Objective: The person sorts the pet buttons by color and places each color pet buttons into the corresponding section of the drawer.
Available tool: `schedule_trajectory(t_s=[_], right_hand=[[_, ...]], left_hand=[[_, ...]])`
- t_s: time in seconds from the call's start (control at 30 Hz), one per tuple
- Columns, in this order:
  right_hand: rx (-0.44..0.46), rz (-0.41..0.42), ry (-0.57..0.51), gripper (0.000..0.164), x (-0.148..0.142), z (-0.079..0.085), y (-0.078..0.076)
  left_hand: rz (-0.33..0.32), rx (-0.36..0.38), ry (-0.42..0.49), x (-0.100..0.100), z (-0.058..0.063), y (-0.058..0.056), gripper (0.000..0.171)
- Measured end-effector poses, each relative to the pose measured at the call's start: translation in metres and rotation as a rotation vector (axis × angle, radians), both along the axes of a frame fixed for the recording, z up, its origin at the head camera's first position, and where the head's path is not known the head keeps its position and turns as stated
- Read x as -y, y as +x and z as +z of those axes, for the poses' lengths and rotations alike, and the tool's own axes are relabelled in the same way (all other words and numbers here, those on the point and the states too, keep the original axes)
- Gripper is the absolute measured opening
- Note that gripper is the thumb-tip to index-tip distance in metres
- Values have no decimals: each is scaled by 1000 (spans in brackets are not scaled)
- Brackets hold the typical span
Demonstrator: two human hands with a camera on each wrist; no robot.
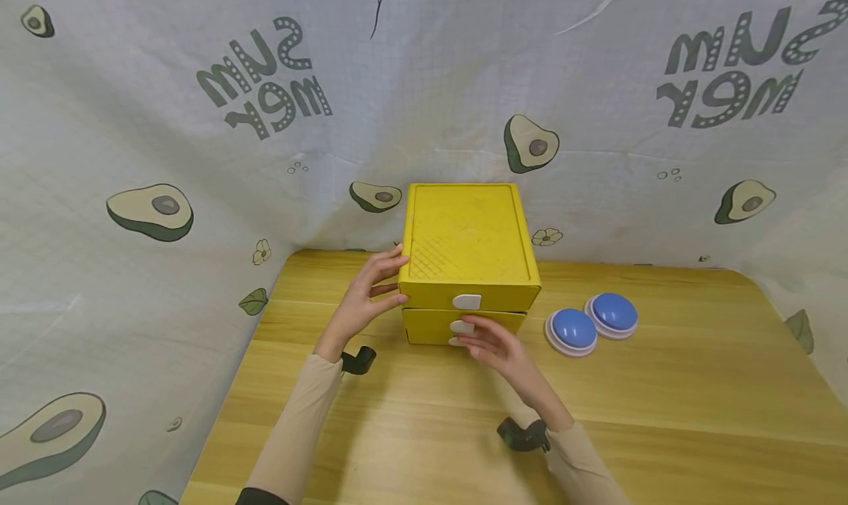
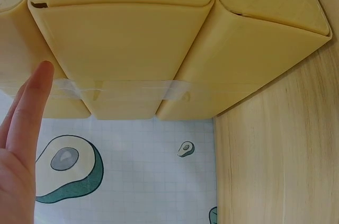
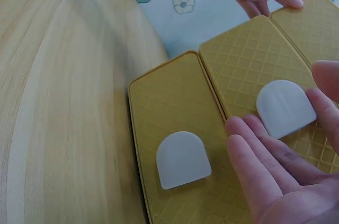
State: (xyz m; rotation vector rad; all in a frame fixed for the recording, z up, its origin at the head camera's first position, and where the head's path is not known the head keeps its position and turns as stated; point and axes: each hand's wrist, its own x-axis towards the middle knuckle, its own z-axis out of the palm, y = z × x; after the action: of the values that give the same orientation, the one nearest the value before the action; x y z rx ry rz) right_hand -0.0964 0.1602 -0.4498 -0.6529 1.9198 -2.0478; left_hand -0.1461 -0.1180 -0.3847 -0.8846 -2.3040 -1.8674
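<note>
A yellow plastic cabinet (image 1: 470,232) of three stacked drawers stands on the table against the curtain. Each drawer front bears a white tab handle. My left hand (image 1: 361,299) rests against the cabinet's left side, its fingers extended near the upper front corner. At the middle drawer's handle (image 3: 286,108) is my right hand (image 1: 500,350), with fingertips touching or very close to the tab's edges. The thumb stands apart from that tab. Below it, the bottom drawer's handle (image 3: 183,160) is free of the fingers. All three drawers look closed.
Two blue push buttons (image 1: 574,332) on white bases sit right of the cabinet. An avocado-print curtain (image 1: 424,93) hangs behind and to the left. Clear tape (image 2: 127,89) crosses the cabinet's side. Wood-grain tabletop (image 1: 695,387) extends to the right and front.
</note>
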Motion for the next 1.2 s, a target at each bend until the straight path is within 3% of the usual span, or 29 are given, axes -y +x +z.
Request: schedule_trajectory(t_s=[0.5,0.83,1.2], right_hand=[[23,-8,-4,46,2,2,-3],[47,7,43,52,-2,1,4],[12,13,13,53,-10,-3,13]], left_hand=[[-3,-23,-5,-1,3,2,54],[14,-37,-28,-1,4,3,55],[13,-70,-40,-2,7,4,54]])
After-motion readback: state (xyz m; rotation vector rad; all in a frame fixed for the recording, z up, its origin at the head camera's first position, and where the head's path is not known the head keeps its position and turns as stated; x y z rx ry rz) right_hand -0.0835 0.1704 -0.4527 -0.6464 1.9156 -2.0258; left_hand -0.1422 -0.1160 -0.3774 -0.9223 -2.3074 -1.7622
